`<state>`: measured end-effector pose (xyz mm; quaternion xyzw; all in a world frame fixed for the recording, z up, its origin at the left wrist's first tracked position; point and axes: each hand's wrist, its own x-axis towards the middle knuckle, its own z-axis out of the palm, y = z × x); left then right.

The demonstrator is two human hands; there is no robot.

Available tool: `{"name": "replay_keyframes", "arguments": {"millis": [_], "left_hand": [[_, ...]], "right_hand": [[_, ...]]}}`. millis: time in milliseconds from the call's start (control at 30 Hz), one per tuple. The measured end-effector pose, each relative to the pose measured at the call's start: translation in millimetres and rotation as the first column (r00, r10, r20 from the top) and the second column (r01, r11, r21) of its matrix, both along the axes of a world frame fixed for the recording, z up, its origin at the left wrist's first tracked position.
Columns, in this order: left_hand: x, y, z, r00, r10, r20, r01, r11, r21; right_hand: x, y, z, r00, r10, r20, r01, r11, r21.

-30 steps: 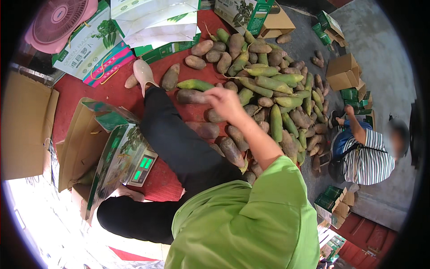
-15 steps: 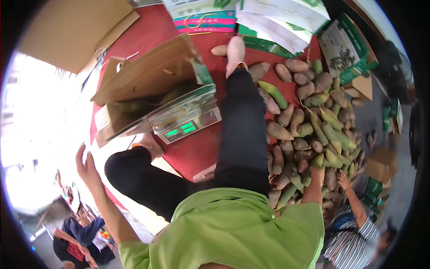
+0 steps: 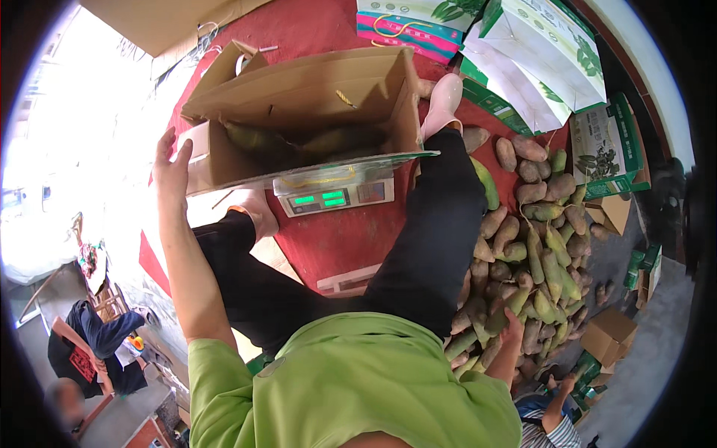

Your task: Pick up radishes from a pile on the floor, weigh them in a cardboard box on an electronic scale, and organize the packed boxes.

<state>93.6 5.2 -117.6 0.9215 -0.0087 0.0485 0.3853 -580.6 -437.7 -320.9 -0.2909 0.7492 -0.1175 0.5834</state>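
Observation:
My left hand point(image 3: 172, 173) is raised beside the left end of an open cardboard box point(image 3: 328, 82), fingers apart and holding nothing. Whether it touches the box flap I cannot tell. Inside the box lie dark green radishes point(image 3: 258, 143), partly in shadow. The box rests on a weighing scale point(image 3: 376, 193) with lit green digits. On my right, my right hand point(image 3: 511, 334) is closed round a green radish point(image 3: 515, 300) at the near side of a big pile of radishes point(image 3: 549, 272), some green, some caked with brown soil.
White and green carton bags point(image 3: 534, 67) stand at the back right, beside a green printed box point(image 3: 609, 149). A plain carton point(image 3: 609, 334) sits past the pile. A co-worker's hand point(image 3: 565, 386) shows at lower right; another person point(image 3: 82, 351) is at lower left. My legs straddle the red mat point(image 3: 321, 257).
The view has swung, shifting the box and scale rightward. My left hand is now close to the box's left end. My right hand has lifted somewhat with a radish; the co-worker's hand appears lower.

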Motion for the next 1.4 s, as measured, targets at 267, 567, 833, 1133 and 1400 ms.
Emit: {"name": "replay_keyframes", "arguments": {"millis": [267, 567, 833, 1133, 1400], "left_hand": [[3.2, 10.5, 5.2, 0.978, -0.013, -0.207, -0.014, 0.992, -0.128], [-13.0, 2.0, 11.6, 0.972, -0.124, -0.202, 0.1, 0.987, -0.123], [-20.0, -10.3, 18.0, 0.956, -0.197, -0.218, 0.166, 0.974, -0.151], [-7.3, -6.7, 1.6, 0.941, -0.282, -0.187, 0.269, 0.959, -0.092], [-28.0, -25.3, 20.6, 0.985, -0.122, 0.121, 0.106, 0.986, 0.13]], "right_hand": [[240.7, -22.8, 158.7, 0.729, 0.683, -0.034, -0.578, 0.588, -0.566], [485.7, 42.8, 313.0, 0.153, 0.898, -0.411, -0.481, -0.296, -0.825], [599.4, 131.2, 238.8, -0.362, 0.657, -0.661, -0.537, -0.727, -0.428], [599.6, 126.9, 219.3, -0.277, 0.532, -0.8, -0.428, -0.814, -0.393], [433.5, -15.9, 240.6, 0.238, 0.817, -0.526, -0.622, -0.288, -0.728]]}}
